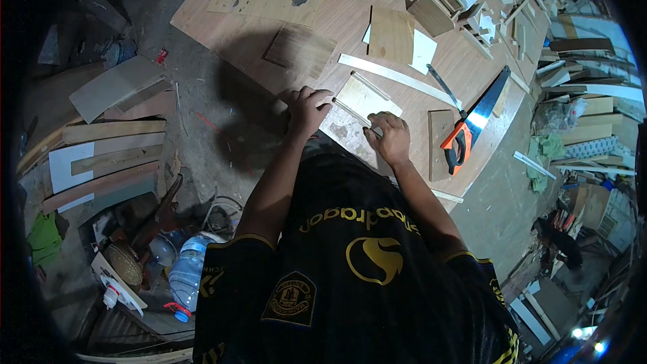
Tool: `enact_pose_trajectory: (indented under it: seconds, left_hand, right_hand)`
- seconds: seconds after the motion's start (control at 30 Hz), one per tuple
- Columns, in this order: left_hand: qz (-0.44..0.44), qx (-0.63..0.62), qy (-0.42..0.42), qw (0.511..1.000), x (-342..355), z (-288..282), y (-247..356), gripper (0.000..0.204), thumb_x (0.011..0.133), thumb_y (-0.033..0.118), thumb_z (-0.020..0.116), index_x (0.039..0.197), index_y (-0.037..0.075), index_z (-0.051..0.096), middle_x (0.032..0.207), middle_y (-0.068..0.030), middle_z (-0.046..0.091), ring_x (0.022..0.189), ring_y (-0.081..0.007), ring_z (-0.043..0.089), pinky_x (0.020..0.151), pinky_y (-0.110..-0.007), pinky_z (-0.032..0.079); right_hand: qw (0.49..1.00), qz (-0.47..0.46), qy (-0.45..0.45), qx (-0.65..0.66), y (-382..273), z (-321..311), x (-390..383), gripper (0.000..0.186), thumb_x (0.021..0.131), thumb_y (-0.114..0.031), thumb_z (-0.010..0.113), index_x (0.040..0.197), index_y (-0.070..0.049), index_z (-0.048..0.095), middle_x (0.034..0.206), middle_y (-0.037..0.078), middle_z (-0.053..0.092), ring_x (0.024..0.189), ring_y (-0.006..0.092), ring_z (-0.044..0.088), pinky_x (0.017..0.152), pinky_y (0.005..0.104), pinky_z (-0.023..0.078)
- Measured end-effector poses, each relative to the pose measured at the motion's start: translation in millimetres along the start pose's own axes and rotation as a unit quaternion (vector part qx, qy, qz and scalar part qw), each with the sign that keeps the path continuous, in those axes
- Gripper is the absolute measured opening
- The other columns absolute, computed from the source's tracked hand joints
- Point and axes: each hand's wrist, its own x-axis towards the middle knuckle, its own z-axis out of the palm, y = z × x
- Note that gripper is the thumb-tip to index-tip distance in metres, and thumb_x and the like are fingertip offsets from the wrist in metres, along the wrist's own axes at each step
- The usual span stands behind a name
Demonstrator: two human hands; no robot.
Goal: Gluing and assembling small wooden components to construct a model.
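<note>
A small pale wooden panel (pixel 368 99) with thin strips along two opposite sides lies on the workbench near its front edge. My left hand (pixel 310 111) is closed at the panel's left corner, its fingertips at the end of the nearer strip (pixel 350 114). At the nearer right corner, my right hand (pixel 389 136) has its fingers curled against the panel, thumb tucked toward me. Parts of both grips are hidden by the fingers.
A handsaw (pixel 458 145) with an orange and black handle lies right of my right hand, by a wooden board (pixel 440 145). Beyond the panel is a long white strip (pixel 397 78). Small wooden furniture models (pixel 435 10) stand at the far right. Boards (pixel 121 87) are stacked on the left.
</note>
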Motion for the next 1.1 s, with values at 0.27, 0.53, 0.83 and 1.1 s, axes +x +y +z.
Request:
enact_pose_trajectory:
  seconds: [0.27, 0.53, 0.83, 1.1]
  left_hand:
    - [-0.059, -0.005, -0.058, 0.997, 1.0, -19.8, 24.1, 0.037, 0.073, 0.022, 0.073, 0.109, 0.025, 0.066, 0.106, -0.0005, 0.060, 0.105, -0.0268, 0.050, 0.089, -0.041, 0.039]
    - [-0.074, -0.045, -0.116, 0.990, 2.7, -22.7, 22.7, 0.038, 0.077, 0.034, 0.069, 0.114, 0.026, 0.063, 0.115, 0.0001, 0.060, 0.110, -0.0297, 0.047, 0.095, -0.047, 0.034]
    - [-0.125, -0.039, -0.122, 0.984, 8.8, -17.6, 33.1, 0.039, 0.076, 0.045, 0.068, 0.109, 0.023, 0.066, 0.111, 0.0005, 0.063, 0.108, -0.0283, 0.046, 0.093, -0.043, 0.033]
    - [-0.121, -0.008, -0.107, 0.987, 7.1, -11.6, 27.5, 0.036, 0.075, 0.043, 0.069, 0.105, 0.024, 0.068, 0.108, 0.0002, 0.062, 0.105, -0.0267, 0.045, 0.090, -0.041, 0.032]
  right_hand:
    - [1.000, 0.027, 0.014, 0.000, 0.0, 6.8, -4.0, 0.024, 0.072, -0.024, 0.072, 0.095, -0.016, 0.069, 0.101, 0.003, 0.065, 0.103, 0.0215, 0.058, 0.094, 0.0455, 0.040]
    - [0.999, 0.033, -0.001, 0.005, -2.6, 3.6, -3.2, 0.024, 0.074, -0.026, 0.071, 0.096, -0.015, 0.069, 0.099, 0.003, 0.066, 0.101, 0.0224, 0.060, 0.093, 0.0477, 0.041]
    - [0.999, 0.039, 0.011, 0.024, -3.1, 2.1, -1.9, 0.023, 0.083, -0.034, 0.064, 0.091, -0.013, 0.071, 0.094, 0.004, 0.067, 0.091, 0.0229, 0.063, 0.090, 0.0464, 0.042]
    - [0.997, 0.067, 0.013, 0.031, -6.7, 5.6, 0.3, 0.019, 0.085, -0.029, 0.061, 0.084, -0.014, 0.071, 0.091, 0.002, 0.068, 0.090, 0.0216, 0.063, 0.086, 0.0441, 0.043]
